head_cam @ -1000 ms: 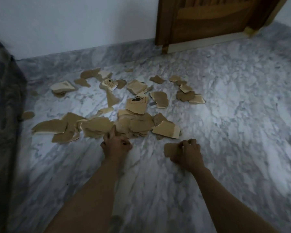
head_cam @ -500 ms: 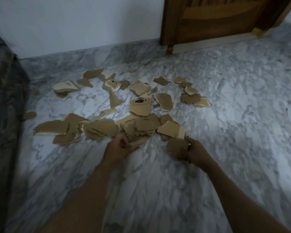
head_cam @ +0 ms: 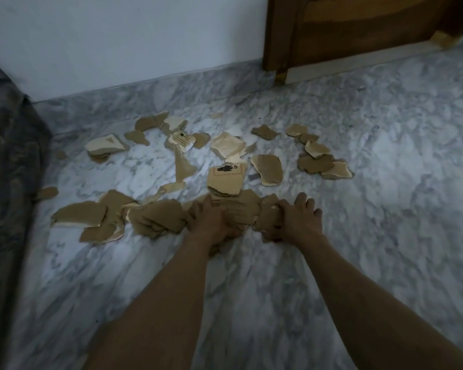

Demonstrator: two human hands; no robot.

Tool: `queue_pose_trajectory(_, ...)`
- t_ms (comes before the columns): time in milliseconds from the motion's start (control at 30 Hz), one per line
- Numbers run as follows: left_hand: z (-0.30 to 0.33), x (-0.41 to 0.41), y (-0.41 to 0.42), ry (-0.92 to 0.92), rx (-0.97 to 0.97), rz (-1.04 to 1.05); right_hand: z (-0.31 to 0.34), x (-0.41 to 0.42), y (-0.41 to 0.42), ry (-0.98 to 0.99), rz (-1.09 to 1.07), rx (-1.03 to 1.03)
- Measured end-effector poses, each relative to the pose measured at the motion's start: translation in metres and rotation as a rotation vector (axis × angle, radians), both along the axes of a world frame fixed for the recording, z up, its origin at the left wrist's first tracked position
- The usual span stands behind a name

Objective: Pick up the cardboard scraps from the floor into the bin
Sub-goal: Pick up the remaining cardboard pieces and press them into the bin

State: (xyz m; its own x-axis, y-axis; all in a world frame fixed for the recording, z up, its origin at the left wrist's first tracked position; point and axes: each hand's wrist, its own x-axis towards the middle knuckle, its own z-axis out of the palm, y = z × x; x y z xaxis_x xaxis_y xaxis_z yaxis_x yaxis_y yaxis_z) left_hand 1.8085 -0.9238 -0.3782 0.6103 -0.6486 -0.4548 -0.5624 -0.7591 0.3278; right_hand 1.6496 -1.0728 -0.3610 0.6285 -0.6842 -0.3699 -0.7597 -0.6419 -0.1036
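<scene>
Both hands sit on the nearest heap of cardboard scraps (head_cam: pixel 241 209) on the marble floor (head_cam: pixel 385 236). The left hand (head_cam: pixel 211 220) presses down with fingers spread, while the right hand (head_cam: pixel 297 220) grips a scrap. More scraps lie scattered beyond and left of the hands.

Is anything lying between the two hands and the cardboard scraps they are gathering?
Nothing visible. The left hand and right hand are already on the central pile of cardboard scraps. The bin is not in view, so that path cannot be judged.
</scene>
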Motion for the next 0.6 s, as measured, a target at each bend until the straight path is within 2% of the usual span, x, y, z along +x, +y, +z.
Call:
queue_pose_trajectory(67, 0.005, -0.006, 0.0, -0.043, 0.032, 0.023, -0.004, -0.002, -0.006, -0.062, 0.019, 0.06)
queue_pose_trajectory(133, 0.012, -0.016, 0.003, -0.088, 0.022, 0.058, -0.005, -0.002, -0.005, -0.192, -0.045, 0.246)
queue_pose_trajectory(200, 0.017, -0.027, 0.007, 0.033, -0.097, 0.196, -0.007, -0.006, 0.005, -0.297, -0.142, 0.393)
queue_pose_trajectory(267, 0.021, -0.038, 0.013, 0.15, -0.214, 0.323, -0.009, -0.014, 0.015, -0.331, -0.203, 0.414)
queue_pose_trajectory(367, 0.034, -0.055, 0.029, 0.171, -0.232, 0.357, -0.008, -0.033, 0.017, -0.348, -0.232, 0.456)
queue_pose_trajectory(467, 0.052, -0.058, 0.05, 0.35, -0.329, 0.562, 0.011, -0.053, 0.007, -0.415, -0.35, 0.605)
queue_pose_trajectory(533, 0.065, -0.052, 0.066, 0.47, -0.314, 0.645, 0.032, -0.062, -0.003, -0.482, -0.427, 0.697)
queue_pose_trajectory(600, 0.085, -0.046, 0.079, 0.477, -0.235, 0.599, 0.053, -0.063, -0.009, -0.543, -0.433, 0.773)
